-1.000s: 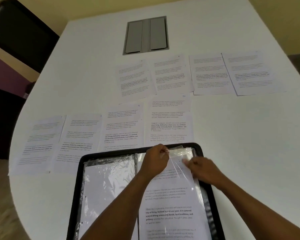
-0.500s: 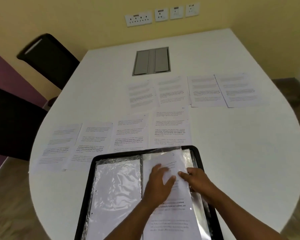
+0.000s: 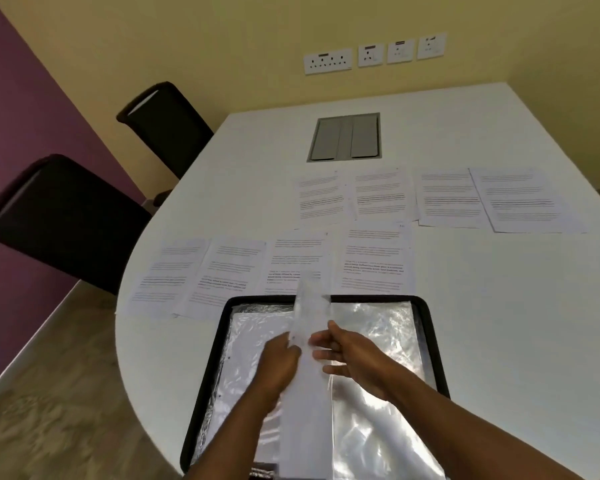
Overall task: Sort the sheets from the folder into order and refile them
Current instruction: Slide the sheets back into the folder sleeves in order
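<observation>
I cannot read the motion-blurred sleeve [image 3: 307,327] standing on edge between my hands, nor tell whether my left hand [image 3: 279,362] grips it, its fingertips hidden behind. Beyond the grip, print on the laid-out sheets [image 3: 374,258] is too small; the folder [image 3: 433,341] runs off the bottom edge.

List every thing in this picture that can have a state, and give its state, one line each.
Folder: open, flat on the table.
Sleeve: blurred, stands on edge between the two halves.
Sheets: eight, face up in two rows beyond the folder.
Left hand: on the sleeve; grip blurred.
Right hand: fingers spread beside the sleeve.
Hatch: shut.
</observation>
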`<action>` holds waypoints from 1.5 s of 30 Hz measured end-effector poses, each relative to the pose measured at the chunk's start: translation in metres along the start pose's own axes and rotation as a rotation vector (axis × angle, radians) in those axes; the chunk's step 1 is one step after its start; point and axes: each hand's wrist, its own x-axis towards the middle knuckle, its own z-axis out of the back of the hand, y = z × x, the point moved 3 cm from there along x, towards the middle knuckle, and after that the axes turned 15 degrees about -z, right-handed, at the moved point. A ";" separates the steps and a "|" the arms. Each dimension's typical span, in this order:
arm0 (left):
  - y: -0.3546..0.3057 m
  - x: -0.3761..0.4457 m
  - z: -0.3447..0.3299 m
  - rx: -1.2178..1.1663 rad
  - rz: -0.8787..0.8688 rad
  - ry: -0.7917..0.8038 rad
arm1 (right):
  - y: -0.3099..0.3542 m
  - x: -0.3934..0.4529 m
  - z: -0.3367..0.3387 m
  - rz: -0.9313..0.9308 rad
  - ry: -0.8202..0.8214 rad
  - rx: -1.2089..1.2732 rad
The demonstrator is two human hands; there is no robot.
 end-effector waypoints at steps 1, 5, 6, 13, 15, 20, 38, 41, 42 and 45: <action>0.004 0.000 0.014 -0.014 0.023 -0.035 | -0.002 0.004 -0.006 0.010 -0.002 -0.040; 0.027 0.004 0.061 0.057 0.063 -0.126 | -0.014 0.023 -0.020 0.091 -0.208 -0.516; 0.034 0.007 0.072 0.114 0.061 -0.138 | -0.018 0.029 -0.021 0.116 -0.262 -0.681; 0.083 0.028 0.128 0.385 0.106 -0.192 | -0.050 0.067 -0.041 0.059 -0.216 -1.337; 0.096 0.032 0.132 0.456 0.122 -0.176 | -0.050 0.074 -0.048 0.097 -0.234 -1.435; 0.119 0.034 0.119 0.771 -0.056 -0.038 | -0.053 0.097 -0.056 0.162 -0.314 -1.607; 0.115 0.107 0.074 0.713 -0.378 -0.085 | -0.011 0.133 -0.027 0.422 -0.719 -1.250; 0.085 0.158 0.061 0.552 -0.366 -0.149 | 0.041 0.145 0.005 0.445 -0.875 -0.963; 0.076 0.176 0.056 0.507 -0.346 -0.165 | 0.058 0.150 0.015 0.421 -0.905 -0.890; 0.049 0.232 0.043 0.439 -0.297 -0.174 | 0.107 0.173 0.049 0.345 -0.948 -0.746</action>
